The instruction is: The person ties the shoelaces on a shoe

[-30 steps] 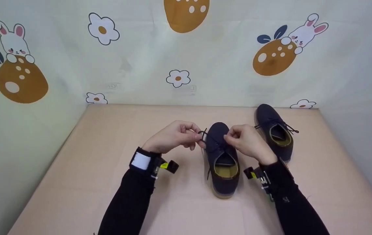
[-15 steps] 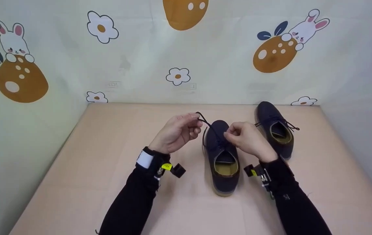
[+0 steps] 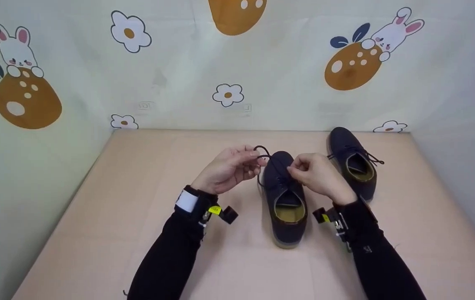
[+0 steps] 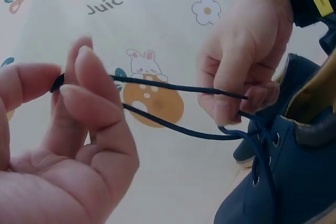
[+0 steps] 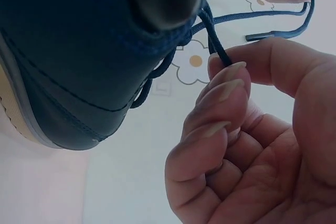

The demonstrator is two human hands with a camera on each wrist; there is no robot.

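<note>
I see my left hand pinching a loop of dark shoelace between thumb and fingertips, just beside the toe of a navy shoe; my right hand pinches the lace over the eyelets, a second shoe beyond its knuckles

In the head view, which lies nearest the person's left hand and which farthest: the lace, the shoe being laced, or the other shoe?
1. Lace: pinched in the left hand.
2. Laced shoe: just to that hand's right, mid-table.
3. Other shoe: farthest, back right, beyond the right hand.
</note>
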